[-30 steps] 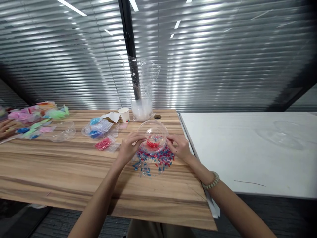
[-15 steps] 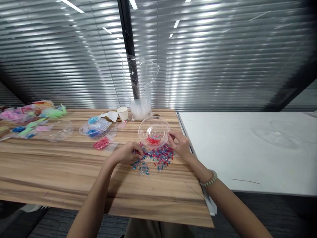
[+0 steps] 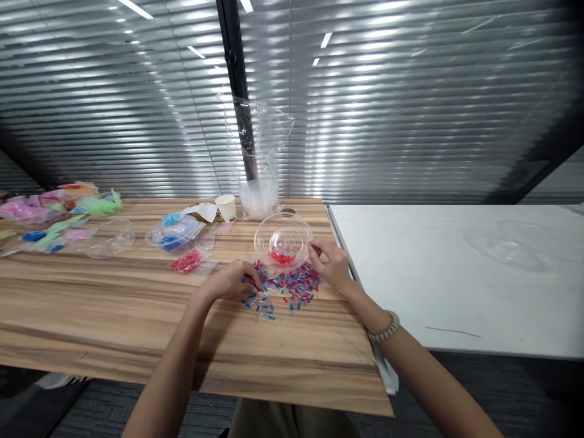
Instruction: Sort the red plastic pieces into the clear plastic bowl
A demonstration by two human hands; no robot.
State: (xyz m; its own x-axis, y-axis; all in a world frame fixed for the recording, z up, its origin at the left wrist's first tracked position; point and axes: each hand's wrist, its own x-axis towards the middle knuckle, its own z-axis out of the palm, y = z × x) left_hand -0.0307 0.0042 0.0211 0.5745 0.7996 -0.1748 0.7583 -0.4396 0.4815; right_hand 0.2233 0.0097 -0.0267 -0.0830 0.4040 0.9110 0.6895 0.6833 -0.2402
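Observation:
A clear plastic bowl with a few red beads in it stands on the wooden table. In front of it lies a loose pile of red and blue tube beads. My left hand rests on the table at the pile's left edge, fingertips pinched among the beads. My right hand hovers by the bowl's right rim, thumb and forefinger closed on a small red bead.
Small bags of blue beads and red beads, a paper cup and a tall clear bag of cups stand behind. A second clear bowl and colourful packets lie far left. A white table adjoins on the right.
Both hands let go of the bowl, which now rests behind the pile. My left hand dropped to the beads; my right moved to the rim. Another person's hand at far left is gone.

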